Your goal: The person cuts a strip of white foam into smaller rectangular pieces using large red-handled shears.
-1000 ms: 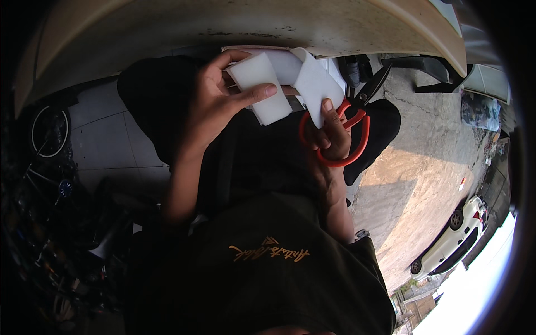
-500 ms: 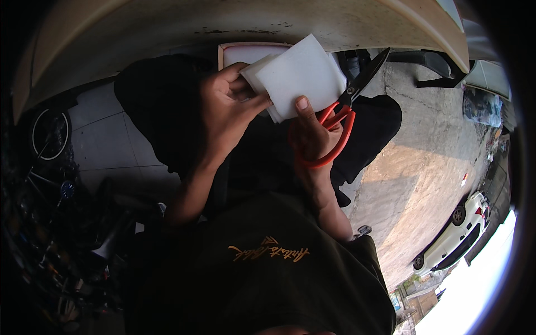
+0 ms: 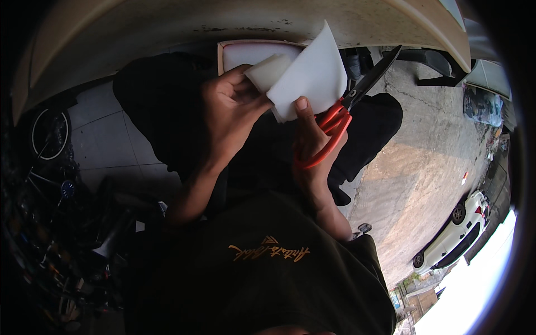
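Observation:
A few thin white foam-like sheets [image 3: 314,75] are held between my hands above my lap. My left hand [image 3: 231,114] pinches the smaller folded part at their left edge, its fingertips partly hidden behind them. My right hand [image 3: 315,139] is closed, its thumb pressed on the lower edge of the front sheet. Hooked in that same hand are scissors [image 3: 353,94] with red handles, their dark blades pointing up and right, away from the sheets. Just behind the sheets lies an open box [image 3: 220,60] with a pinkish rim and white material inside.
A curved beige panel [image 3: 184,25] spans the far side. Grey tiles [image 3: 109,134] lie to the left, beside a bicycle wheel [image 3: 50,134] and dark clutter. To the right, concrete ground [image 3: 407,162] stretches toward a parked white car [image 3: 452,234].
The front sheet has tilted and curled up to the right, parting from the smaller piece at my left hand. The scissors have swung slightly up and right with my right hand.

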Demonstrator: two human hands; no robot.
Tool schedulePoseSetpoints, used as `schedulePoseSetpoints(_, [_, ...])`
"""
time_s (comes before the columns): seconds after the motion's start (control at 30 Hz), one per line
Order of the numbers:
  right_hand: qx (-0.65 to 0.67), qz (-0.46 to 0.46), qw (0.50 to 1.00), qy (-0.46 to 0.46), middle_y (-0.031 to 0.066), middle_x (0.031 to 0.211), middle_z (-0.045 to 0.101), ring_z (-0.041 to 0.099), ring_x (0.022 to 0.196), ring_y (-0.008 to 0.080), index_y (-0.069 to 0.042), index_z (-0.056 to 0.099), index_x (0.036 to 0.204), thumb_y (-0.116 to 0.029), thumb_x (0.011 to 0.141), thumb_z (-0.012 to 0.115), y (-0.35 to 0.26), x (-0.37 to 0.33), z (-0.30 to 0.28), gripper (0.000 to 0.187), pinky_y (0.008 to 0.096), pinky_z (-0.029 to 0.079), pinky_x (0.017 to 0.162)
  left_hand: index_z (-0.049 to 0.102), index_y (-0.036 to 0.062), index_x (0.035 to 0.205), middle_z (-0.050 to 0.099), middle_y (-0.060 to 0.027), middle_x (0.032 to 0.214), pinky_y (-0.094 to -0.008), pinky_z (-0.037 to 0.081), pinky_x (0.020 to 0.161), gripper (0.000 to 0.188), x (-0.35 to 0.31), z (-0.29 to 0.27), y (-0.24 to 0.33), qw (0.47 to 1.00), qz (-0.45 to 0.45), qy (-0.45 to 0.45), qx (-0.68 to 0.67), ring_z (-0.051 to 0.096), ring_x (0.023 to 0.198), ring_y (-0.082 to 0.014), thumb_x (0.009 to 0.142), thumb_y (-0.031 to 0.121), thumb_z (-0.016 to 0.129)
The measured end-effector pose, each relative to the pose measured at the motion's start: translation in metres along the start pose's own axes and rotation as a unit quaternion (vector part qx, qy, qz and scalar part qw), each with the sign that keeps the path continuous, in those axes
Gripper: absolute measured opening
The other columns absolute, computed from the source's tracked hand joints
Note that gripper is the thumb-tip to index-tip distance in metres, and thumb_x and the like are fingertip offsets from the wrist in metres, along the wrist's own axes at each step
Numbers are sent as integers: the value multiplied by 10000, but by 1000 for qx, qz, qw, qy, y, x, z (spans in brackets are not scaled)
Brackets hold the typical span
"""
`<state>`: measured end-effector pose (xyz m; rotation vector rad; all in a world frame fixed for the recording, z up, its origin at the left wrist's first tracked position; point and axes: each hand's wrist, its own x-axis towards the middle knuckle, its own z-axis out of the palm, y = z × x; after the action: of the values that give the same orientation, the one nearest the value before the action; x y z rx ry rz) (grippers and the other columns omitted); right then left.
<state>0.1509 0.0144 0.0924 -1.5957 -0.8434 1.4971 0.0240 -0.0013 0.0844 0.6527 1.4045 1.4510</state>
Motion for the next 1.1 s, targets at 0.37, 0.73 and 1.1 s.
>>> schedulePoseSetpoints(0.37, [22, 1, 999, 31, -11, 607, 561, 426, 438, 31, 6, 610, 809, -209, 761, 810, 2, 4, 0, 298, 193, 304, 409, 641, -86, 989, 691, -122, 917, -253, 523, 794, 210, -6, -2, -5, 996, -30, -14, -81, 645, 862, -118, 859, 73, 689])
schedulePoseSetpoints(0.73, [-31, -71, 996, 51, -21, 528, 500, 416, 376, 48, -29, 561, 740, -248, 781, 791, 3, 1, 4, 320, 205, 287, 362, 617, -99, 1034, 684, -144, 948, -262, 534, 791, 275, -14, 11, 9, 994, -15, -17, -102, 660, 889, -159, 844, 76, 710])
schedulePoseSetpoints(1.1, [24, -54, 998, 19, -10, 635, 593, 442, 466, 5, -24, 609, 807, -147, 786, 788, 9, 1, 6, 218, 166, 309, 433, 601, -114, 1069, 674, -164, 984, -272, 527, 820, 322, -11, 11, -6, 993, 22, 36, -110, 646, 916, -151, 818, 43, 727])
